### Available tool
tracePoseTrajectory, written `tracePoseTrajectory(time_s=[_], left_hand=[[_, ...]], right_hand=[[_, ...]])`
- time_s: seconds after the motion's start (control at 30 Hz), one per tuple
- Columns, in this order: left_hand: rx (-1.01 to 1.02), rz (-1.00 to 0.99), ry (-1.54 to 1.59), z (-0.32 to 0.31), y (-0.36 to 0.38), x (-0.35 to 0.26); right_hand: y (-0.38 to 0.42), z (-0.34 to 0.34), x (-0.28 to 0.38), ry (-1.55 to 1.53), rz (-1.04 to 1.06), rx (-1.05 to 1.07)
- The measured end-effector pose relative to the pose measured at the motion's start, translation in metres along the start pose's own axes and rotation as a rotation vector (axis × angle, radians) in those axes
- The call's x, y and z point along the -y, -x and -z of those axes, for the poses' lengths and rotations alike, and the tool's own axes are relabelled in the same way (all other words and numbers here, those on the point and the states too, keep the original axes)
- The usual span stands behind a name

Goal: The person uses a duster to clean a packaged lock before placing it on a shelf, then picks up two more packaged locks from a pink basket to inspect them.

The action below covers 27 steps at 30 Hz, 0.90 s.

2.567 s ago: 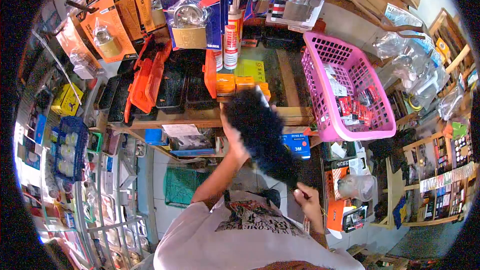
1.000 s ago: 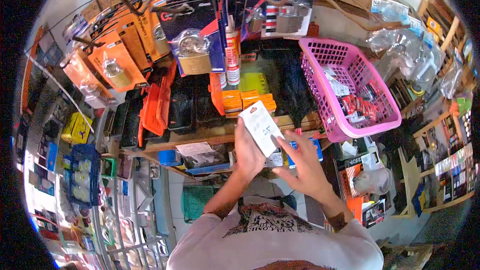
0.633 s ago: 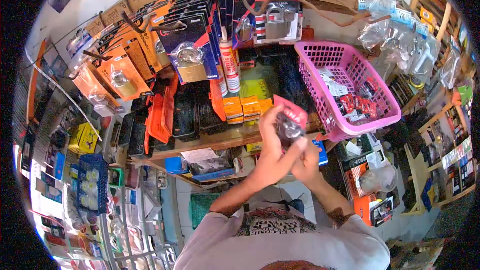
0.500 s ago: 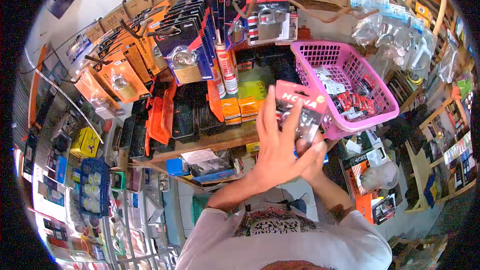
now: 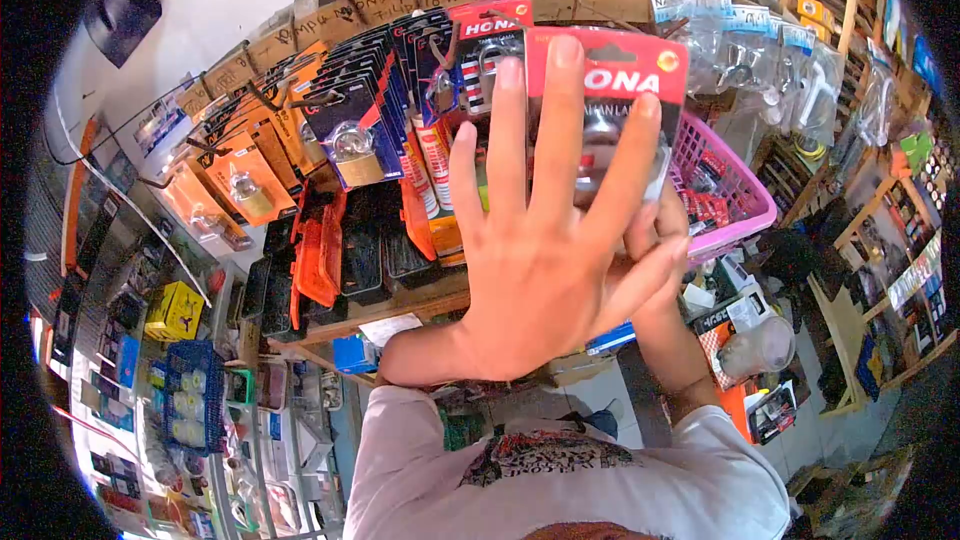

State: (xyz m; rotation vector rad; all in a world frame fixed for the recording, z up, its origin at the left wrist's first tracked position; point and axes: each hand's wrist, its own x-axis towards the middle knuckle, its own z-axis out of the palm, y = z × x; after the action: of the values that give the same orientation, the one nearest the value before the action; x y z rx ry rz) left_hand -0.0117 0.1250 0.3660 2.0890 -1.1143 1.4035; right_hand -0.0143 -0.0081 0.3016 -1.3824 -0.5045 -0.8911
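Note:
My left hand (image 5: 530, 260) is raised in the middle of the view, its back toward me and all its fingers spread. Behind those fingers stands a HONA padlock blister pack (image 5: 630, 60), with a red header and a silver padlock partly showing. At the lower right edge of the pack, my right hand (image 5: 668, 220) grips it, mostly covered by the left hand. The left fingers overlap the front of the pack in this view. Just behind, to the right, is a pink plastic basket (image 5: 752, 215) holding small red packets.
Padlock cards (image 5: 350, 120) and orange packs (image 5: 245, 180) hang on hooks at the left. Clear bags (image 5: 760, 65) hang at upper right. Below the cards sit black bins (image 5: 365, 270) and an orange case (image 5: 318, 250) on a wooden shelf.
Both hands and the padlock pack have come up and closer to the camera. The left fingers have spread wider across the pack. The view has shifted slightly.

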Motion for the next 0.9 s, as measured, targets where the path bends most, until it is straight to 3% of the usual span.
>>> tracePoseTrajectory(time_s=[0.1, 0.33, 0.43, 0.9], left_hand=[[-0.047, 0.003, 0.032, -0.004, -0.007, 0.002], [-0.053, -0.002, 0.034, -0.014, -0.017, 0.005], [-0.015, 0.020, 0.011, -0.012, -0.013, 0.002], [0.049, 0.149, -0.037, -0.053, -0.004, 0.010]], right_hand=[[-0.010, -0.003, 0.002, -0.010, -0.030, -0.017], [-0.022, -0.012, 0.002, -0.542, -0.169, -0.013], [-0.023, -0.011, 0.007, -0.755, -0.393, -0.060], [-0.049, -0.021, -0.049, -0.708, -0.346, 0.016]])
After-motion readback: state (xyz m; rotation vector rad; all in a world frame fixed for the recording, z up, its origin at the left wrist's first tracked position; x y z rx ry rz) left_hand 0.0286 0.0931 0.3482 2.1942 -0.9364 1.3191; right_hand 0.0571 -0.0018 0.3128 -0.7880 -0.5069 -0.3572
